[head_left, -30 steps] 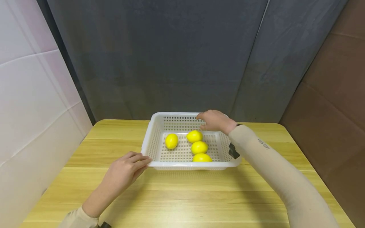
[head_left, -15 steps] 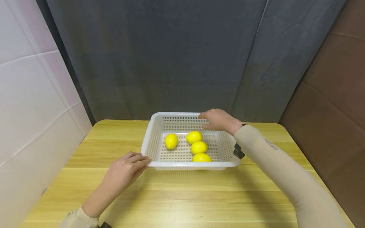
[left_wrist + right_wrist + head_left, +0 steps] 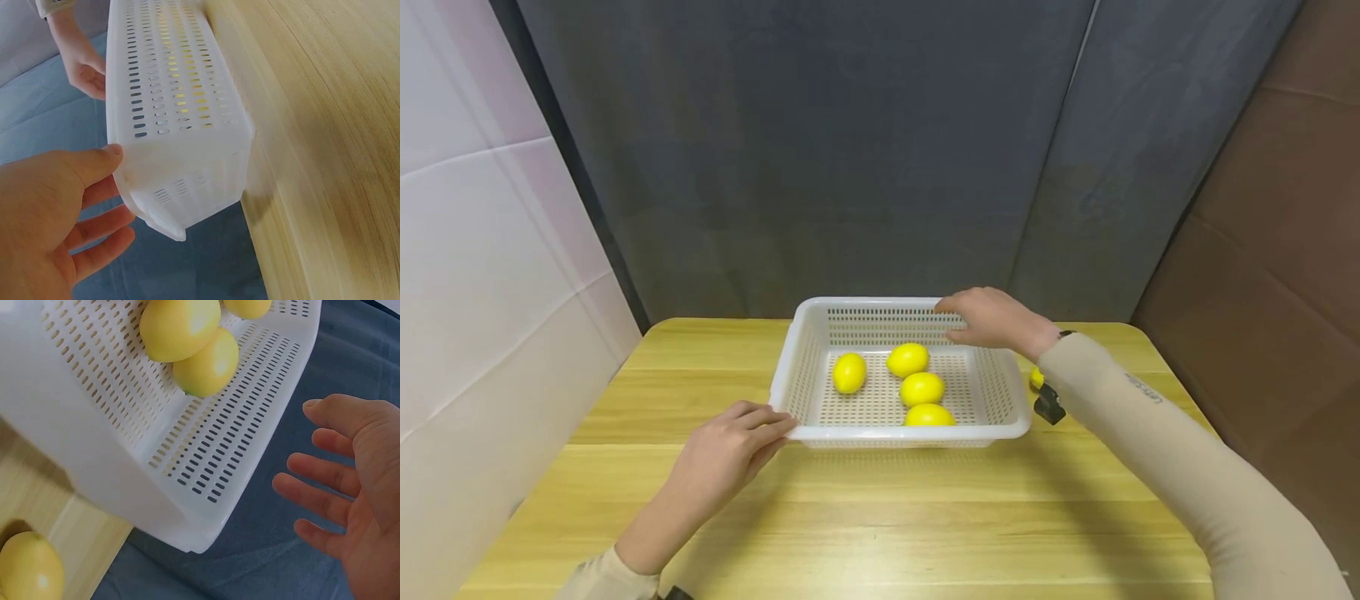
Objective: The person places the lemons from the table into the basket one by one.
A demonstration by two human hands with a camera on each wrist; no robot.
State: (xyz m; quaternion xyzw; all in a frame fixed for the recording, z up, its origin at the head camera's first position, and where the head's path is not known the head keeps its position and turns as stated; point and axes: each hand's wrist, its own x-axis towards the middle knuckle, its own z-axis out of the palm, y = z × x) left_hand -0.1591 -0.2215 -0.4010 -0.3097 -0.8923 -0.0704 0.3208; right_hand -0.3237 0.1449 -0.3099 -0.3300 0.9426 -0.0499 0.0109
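We see the white perforated plastic basket (image 3: 910, 432), long axis nine to three, at eight o'clock from our right hand (image 3: 992, 319), spread and holding nothing. Our left hand (image 3: 730, 442) pinches the basket's eight-o'clock corner. The right is nearer the rearmost of four yellow oval lemons (image 3: 908, 360) inside.

Right fingers (image 3: 952, 303) farther right, 1 lemon (image 3: 1037, 378) newly visible beside basket (image 3: 910, 432).

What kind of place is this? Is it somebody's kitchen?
Probably not a kitchen; it looks more like a booth set up indoors. The table stands before a dark backdrop, with a white sheet on the left and a brown sheet on the right.
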